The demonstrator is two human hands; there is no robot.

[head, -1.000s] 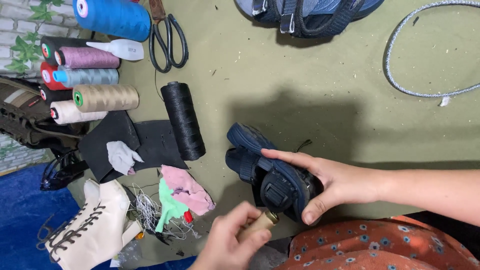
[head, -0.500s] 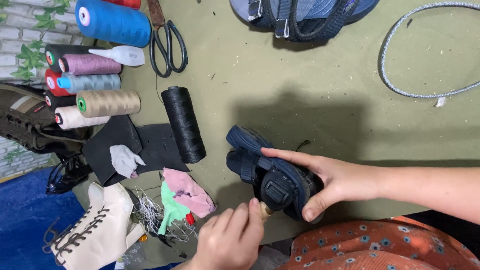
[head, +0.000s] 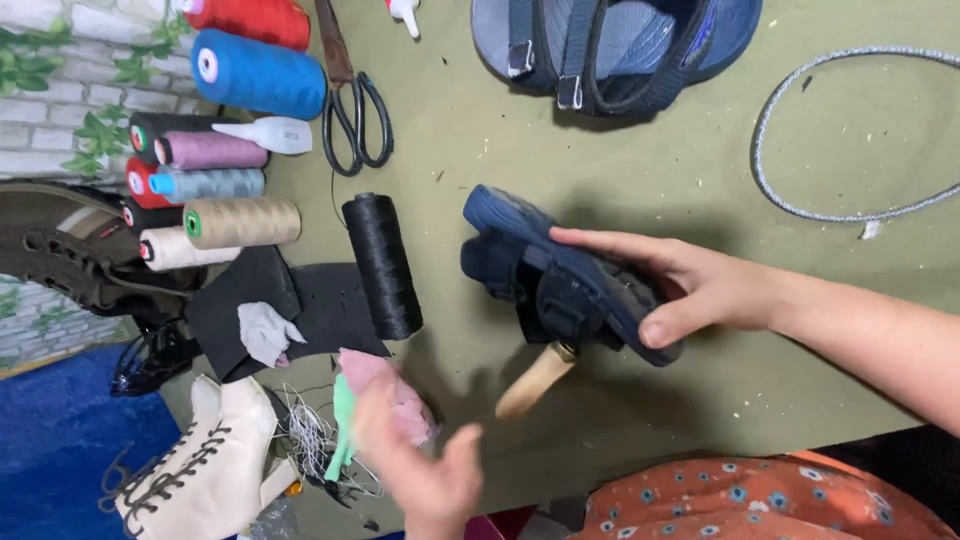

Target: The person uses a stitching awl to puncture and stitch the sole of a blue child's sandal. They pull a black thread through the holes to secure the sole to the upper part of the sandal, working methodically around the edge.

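My right hand (head: pixel 700 285) grips a dark blue strapped sandal (head: pixel 560 275), holding it tilted just above the olive table (head: pixel 680 170). A tool with a pale wooden handle (head: pixel 535 380) sticks out from under the sandal, and no hand is on it. Blurred by motion, my left hand (head: pixel 425 470) is low at the front edge with its fingers apart and nothing in it. It hovers beside a pink rag (head: pixel 395 395) and a light green plastic tool (head: pixel 342 420).
A black thread spool (head: pixel 382 265) lies left of the sandal, with several coloured spools (head: pixel 215 185), black scissors (head: pixel 355 105) and black leather pieces (head: pixel 250 305). A second blue sandal (head: pixel 610 45) is at the back, a grey cord loop (head: pixel 800 150) right, a cream boot (head: pixel 200 465) front left.
My left hand has let go of the wooden-handled tool and swung left toward the pink rag. The tool now stays lodged under the sandal, which my right hand still holds.
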